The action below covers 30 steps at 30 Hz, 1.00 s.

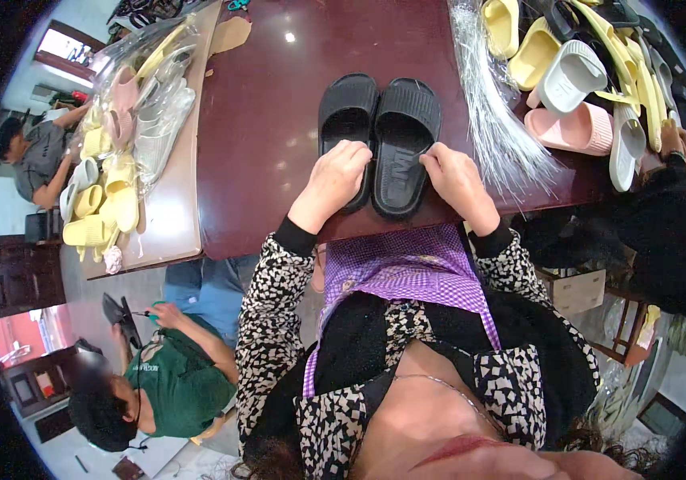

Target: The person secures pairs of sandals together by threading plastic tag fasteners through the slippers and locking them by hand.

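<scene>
Lying side by side on the dark red table (271,120), two black slippers keep their straps at the far side and their heels toward the person, near the table edge. The left hand (335,176) is over the left slipper (348,104); its fingers are curled and drawn together at the inner edge, but I cannot tell if they grip it or only rest there. The right hand (457,180) pinches the outer edge of the right slipper (397,172), just behind the strap, with the thumb on the inner side.

To the right, a bundle of thin clear strips (493,104) lies between this pair and a pile of yellow, pink, grey and black slippers (569,128). To the left, more slippers (121,192) lie on a paler table (173,216), partly under clear plastic (165,112). At lower left, a co-worker in a green shirt (179,372) holds a black slipper (121,318) and green-handled scissors (148,313).
</scene>
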### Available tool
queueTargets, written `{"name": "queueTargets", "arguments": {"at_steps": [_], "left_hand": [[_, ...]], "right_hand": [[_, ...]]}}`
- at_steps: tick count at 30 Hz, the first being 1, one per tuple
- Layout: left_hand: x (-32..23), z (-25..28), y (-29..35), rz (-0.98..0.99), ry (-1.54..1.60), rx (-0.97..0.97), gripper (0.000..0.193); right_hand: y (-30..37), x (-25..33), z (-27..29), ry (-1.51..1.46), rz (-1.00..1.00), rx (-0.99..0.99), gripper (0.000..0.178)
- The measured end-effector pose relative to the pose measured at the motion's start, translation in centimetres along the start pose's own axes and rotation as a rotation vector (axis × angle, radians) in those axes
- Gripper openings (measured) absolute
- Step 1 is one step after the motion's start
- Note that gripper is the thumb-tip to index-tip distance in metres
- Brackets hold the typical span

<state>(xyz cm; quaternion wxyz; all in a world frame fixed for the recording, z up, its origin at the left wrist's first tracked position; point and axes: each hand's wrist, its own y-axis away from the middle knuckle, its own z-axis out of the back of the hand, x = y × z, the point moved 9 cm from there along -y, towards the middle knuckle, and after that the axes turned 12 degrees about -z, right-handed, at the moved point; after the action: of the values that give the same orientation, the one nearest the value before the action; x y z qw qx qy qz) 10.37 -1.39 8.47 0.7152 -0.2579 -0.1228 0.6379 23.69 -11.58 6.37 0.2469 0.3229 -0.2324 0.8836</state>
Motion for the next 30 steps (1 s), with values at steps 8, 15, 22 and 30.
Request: {"name": "queueTargets", "arguments": {"at_steps": [8,15,22,30], "left_hand": [[2.1,-1.3,0.1,0.082,-0.065,-0.007,0.009],[2.9,-0.9,-0.4,0.046,-0.091,-0.126,0.01],[3.5,-1.0,0.3,0.096,-0.074,-0.185,0.012],[3.9,-1.0,0.2,0.099,-0.069,-0.206,0.011]], "right_hand": [[-6.3,-3.3,2.7,-0.091,-0.17,-0.08,0.021],[-14.8,-3.1,-0.1,0.18,0.026,0.019,0.03],[-17.4,-3.8,-4.7,0.543,-0.008,0.308,0.031],[-19.0,-3.7,-4.4,0.232,0.169,0.164,0.024]]}}
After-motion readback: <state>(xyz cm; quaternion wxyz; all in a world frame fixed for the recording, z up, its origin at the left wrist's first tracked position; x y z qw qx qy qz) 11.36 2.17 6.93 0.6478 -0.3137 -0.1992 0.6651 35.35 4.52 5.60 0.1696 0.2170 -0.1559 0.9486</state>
